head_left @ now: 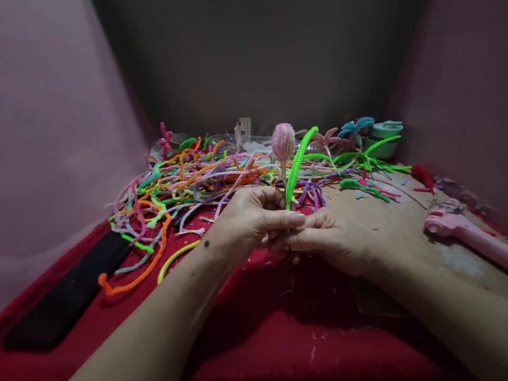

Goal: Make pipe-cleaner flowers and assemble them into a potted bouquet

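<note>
A pipe-cleaner flower with a pink bud (283,141) stands upright between my hands above the front of the table. Beside its stem rises a bright green pipe-cleaner leaf (301,167), its tip bent to the right. My left hand (258,218) pinches the leaf's base and the stem between thumb and fingers. Just below, my right hand (325,237) is closed round the lower stem, its fingertips touching those of my left hand. A thin dark length of stem (291,267) hangs below the fingers. The exact grip points are partly hidden by the fingers.
A tangled heap of coloured pipe cleaners (204,179) covers the back. A black flat case (66,295) lies left on the red cloth (269,354). At right are a pink glue gun (485,238) with cable, a blue pipe-cleaner flower (356,126) and a mint tape dispenser (384,138).
</note>
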The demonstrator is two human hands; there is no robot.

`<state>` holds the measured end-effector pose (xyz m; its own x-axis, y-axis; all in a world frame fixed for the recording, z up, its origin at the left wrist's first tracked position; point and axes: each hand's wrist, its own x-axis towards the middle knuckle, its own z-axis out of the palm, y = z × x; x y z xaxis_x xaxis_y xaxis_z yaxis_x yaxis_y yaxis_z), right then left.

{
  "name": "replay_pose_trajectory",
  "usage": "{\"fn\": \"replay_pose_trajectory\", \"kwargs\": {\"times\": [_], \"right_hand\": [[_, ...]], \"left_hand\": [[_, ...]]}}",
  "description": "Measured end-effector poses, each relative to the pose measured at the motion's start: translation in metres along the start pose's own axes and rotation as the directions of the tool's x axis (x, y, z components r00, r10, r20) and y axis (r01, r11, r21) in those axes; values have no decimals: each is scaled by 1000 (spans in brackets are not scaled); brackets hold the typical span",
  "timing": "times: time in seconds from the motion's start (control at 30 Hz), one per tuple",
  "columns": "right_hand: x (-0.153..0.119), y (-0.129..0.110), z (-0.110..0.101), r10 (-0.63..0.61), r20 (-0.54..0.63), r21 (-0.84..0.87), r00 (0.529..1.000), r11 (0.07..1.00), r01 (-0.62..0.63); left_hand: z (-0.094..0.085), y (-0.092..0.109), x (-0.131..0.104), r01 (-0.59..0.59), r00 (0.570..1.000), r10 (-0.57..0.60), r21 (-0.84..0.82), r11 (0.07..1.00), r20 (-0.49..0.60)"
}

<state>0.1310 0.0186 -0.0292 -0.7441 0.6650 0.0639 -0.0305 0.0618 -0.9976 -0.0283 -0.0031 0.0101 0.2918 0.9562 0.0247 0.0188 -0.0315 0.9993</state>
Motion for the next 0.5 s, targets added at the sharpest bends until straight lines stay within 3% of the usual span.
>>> {"fn": "replay_pose_trajectory", "kwargs": {"times": [0.23, 0.37, 0.5], "right_hand": [[0, 3, 1, -18, -21, 90, 1000, 996, 20], [1, 1, 1, -14, -67, 15, 998, 1000, 15], [0, -2, -1, 11, -21, -25, 1000, 1000, -12]], "left_hand": [[-2, 0, -1, 88, 996, -82, -186, 979, 39], [1, 0, -1, 36, 998, -39, -72, 997, -51], [0, 1, -1, 18, 1000, -18, -9, 1000, 3]]}}
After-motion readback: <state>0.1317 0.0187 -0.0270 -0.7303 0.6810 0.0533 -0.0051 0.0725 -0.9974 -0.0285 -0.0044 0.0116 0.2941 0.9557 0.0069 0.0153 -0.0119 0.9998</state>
